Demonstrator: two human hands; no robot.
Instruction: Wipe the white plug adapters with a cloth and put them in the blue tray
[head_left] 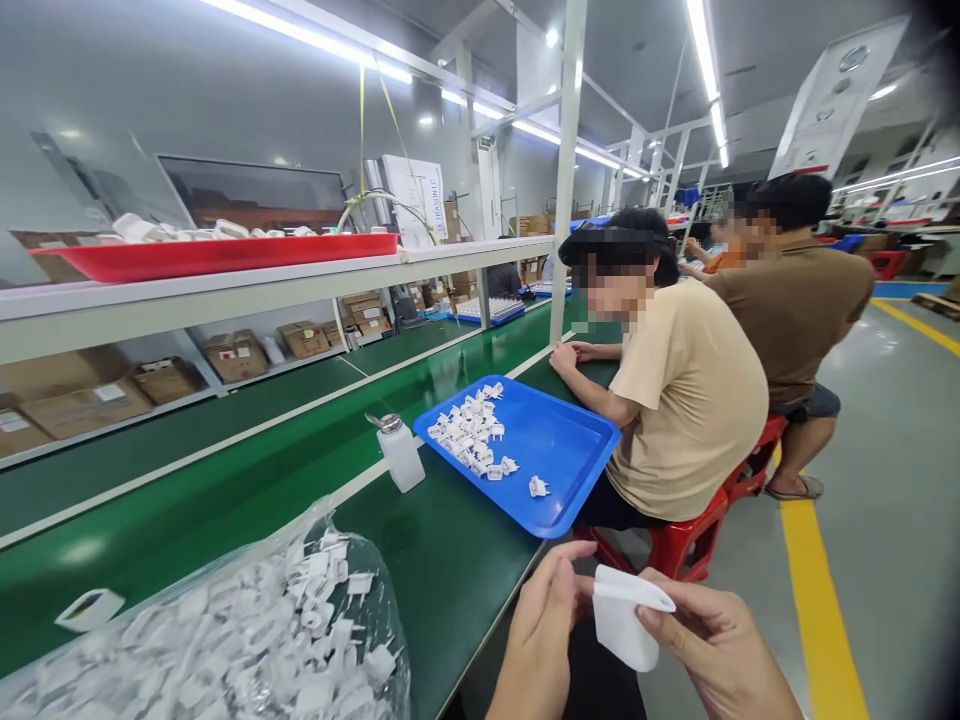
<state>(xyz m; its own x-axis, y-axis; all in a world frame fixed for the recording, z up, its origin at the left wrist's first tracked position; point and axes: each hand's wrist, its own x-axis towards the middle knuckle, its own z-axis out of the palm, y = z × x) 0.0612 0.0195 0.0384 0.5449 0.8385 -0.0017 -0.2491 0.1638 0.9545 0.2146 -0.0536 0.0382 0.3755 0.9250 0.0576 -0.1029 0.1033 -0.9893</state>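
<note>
A folded white cloth (626,620) is in my right hand (716,640), thumb on its near face and the other fingers behind it. Beside the cloth's left edge is my left hand (544,625), thumb up and index finger stretched out. Another of its fingertips meets the cloth's edge, partly hidden by it. Both hands are in front of the bench edge, nearest a blue tray (566,450) with a pile of white plug adapters (465,430). One adapter (538,487) lies apart on the tray.
A clear bag of white adapters (285,640) lies on the green bench (442,560), near a white pump bottle (401,455). A red tray (240,258) of white parts rests on the shelf above. A co-worker (682,390) sits beyond the blue tray on a red stool (690,535).
</note>
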